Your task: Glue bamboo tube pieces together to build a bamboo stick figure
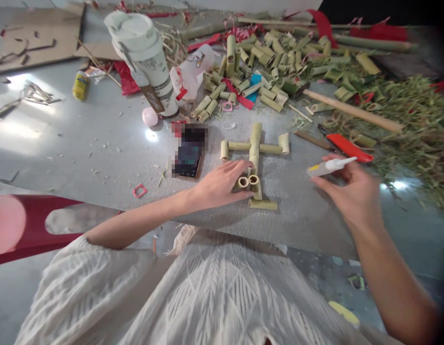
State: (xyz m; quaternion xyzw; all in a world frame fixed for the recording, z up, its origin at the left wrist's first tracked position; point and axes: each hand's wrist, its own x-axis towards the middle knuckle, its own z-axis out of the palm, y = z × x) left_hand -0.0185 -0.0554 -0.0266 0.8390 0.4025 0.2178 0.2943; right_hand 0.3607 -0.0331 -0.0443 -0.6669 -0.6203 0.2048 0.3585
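1. Stretching right across the view, the grey table (pixel 301 223) carried the lot, a cream knitted top (pixel 215 292) at its near edge.
2. Along the far side sprawled a heap of cut bamboo pieces (pixel 275 52), a red strip (pixel 245 101) caught among them!
3. Over on the right, a mound of shavings (pixel 416 120) spilled towards the near edge.
4. A tall white tumbler (pixel 146 62) stood on the left, lid on.
5. Centre stage, the bamboo figure (pixel 255 139) lay on the table between the two hands: an upright crossed by a bar, a short piece at each end of that bar.
6. In from the left came the left hand (pixel 225 184), over the near half, thumb and fingers parted around two short tubes (pixel 239 186); whether it pinched them, I couldn't tell.
7. And the right hand (pixel 355 191), well apart from the figure, held a small bottle (pixel 326 167) between thumb and fingers!
8. A phone (pixel 189 153) lay to the figure's left, partly pixelated.
9. That bottle was slim, its white nozzle pointing right, near an orange tool (pixel 346 146).
10. Smallest of all, the tubes sat side by side, round ends showing.
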